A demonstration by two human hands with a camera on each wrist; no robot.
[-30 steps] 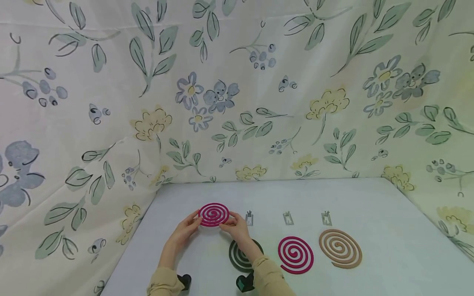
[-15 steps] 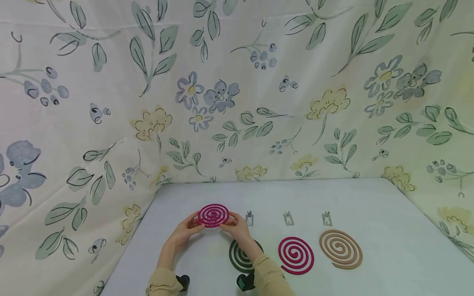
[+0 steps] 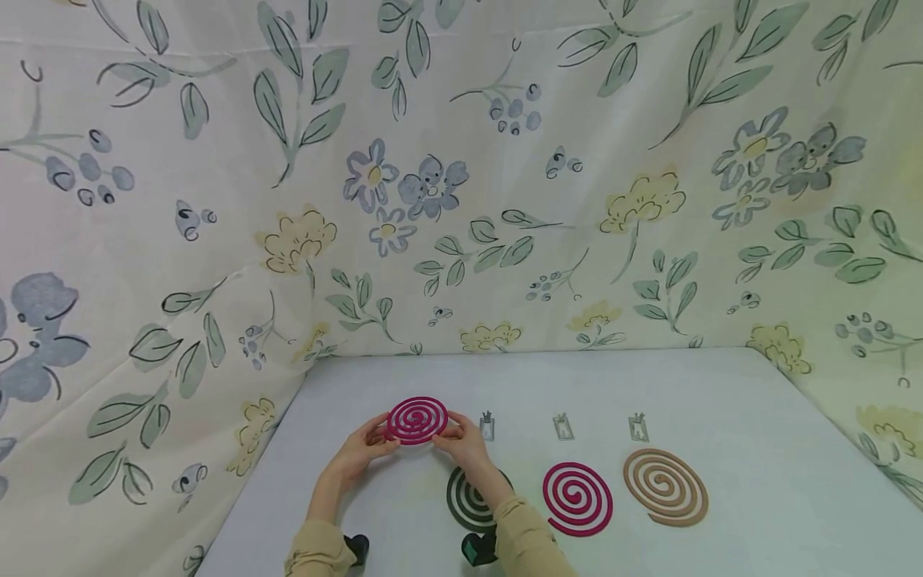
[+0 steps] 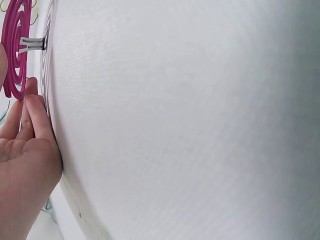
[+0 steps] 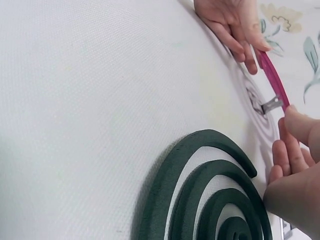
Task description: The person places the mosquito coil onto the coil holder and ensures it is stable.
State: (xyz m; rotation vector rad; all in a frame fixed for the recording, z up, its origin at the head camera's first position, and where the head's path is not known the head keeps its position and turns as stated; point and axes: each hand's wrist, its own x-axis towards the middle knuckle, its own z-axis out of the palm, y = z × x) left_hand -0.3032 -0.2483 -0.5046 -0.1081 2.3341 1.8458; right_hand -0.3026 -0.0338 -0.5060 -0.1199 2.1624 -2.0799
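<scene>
Raised a little above the white table, a magenta mosquito coil [image 3: 417, 418] lies nearly level between both hands. My left hand [image 3: 358, 449] pinches its left edge between thumb and fingers. On the opposite edge my right hand [image 3: 467, 447] pinches it the same way. Under the coil a small metal stand [image 4: 33, 44] reaches down to the tabletop; the right wrist view shows this stand [image 5: 271, 105] touching the coil's underside. Part of a dark green coil [image 3: 469, 501], flat on the table, is hidden by my right forearm.
Right of the green coil lie a second magenta coil [image 3: 577, 498] and a tan coil [image 3: 665, 487]. Behind them three flat metal stands [image 3: 487, 426] form a row across the white table [image 3: 721, 393]. A floral cloth [image 3: 505, 280] hangs behind and at both sides.
My left thumb has shifted down to the near edge of the magenta coil. The coil and my right hand stay almost in place.
</scene>
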